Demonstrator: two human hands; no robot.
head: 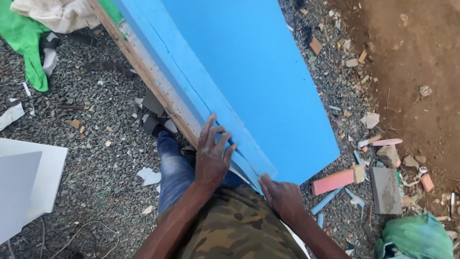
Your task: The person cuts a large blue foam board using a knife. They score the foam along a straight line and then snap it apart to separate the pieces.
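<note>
Foam [254,72], blue, stacked in sheets on a wooden board [143,72], slanting from 12 o'clock down to centre. Left hand [213,156] laid flat on the foam's edge, fingers [207,128] spread and released, gripping nothing. Right hand [282,194] pressed at the sheet's near corner, about 5 o'clock of the left; fingers tucked under, grip impossible to tell. Gravel [96,158] all around. White panel [28,177] at 9 o'clock, green cloth [21,33] at 10, pink offcut [333,181] and grey block [385,189] at 4.

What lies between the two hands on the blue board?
In the head view, only bare board edge separates the left hand from the right hand.
</note>
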